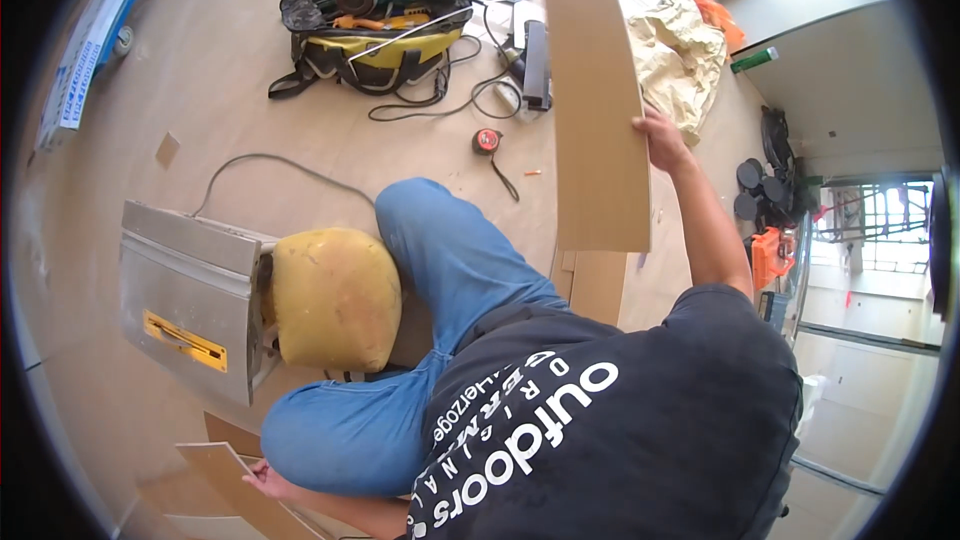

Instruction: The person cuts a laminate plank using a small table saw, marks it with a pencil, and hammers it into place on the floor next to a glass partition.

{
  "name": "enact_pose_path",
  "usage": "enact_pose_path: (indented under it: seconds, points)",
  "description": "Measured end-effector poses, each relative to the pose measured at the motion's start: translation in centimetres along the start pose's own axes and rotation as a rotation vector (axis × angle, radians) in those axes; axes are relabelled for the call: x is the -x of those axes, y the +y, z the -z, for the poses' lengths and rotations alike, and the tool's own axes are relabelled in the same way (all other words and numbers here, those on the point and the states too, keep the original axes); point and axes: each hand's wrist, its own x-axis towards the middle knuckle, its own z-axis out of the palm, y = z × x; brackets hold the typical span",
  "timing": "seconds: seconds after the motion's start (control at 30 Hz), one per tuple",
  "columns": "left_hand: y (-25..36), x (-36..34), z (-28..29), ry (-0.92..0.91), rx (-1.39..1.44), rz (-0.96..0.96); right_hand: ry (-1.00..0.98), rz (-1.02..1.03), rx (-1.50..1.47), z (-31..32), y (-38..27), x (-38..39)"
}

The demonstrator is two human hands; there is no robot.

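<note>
One grey metal table saw (190, 280) is sitting on the floor, with one scuffed, rounded yellow housing (335, 300) adjoining it. Two boards are being held. Right of the saw, the right hand (664, 140) is grasping one long board (600, 110) by its edge; this piece is showing a flat, plain tan face. Below the saw, the left hand (264, 481) is pinching a second board (228, 485) along its pale edge. One yellow-and-black tool bag (325, 45) is lying open above the saw; one red-and-black tape measure (486, 142) and some crumpled cream paper (680, 55) are resting to the saw's upper right.
</note>
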Motion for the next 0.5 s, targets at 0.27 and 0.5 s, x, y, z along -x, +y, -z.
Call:
enact_pose_path:
  seconds: [0.27, 0.5]
  points:
    - [-5.0, -0.5, 7.6, 0.226, 0.113, -0.079, -0.042, -0.307, 0.066, 14.0, 15.1, 0.1]
    - [-5.9, 7.7, 5.4, 0.712, 0.505, -0.405, 0.004, -0.398, 0.978, 7.9, 22.5, -0.4]
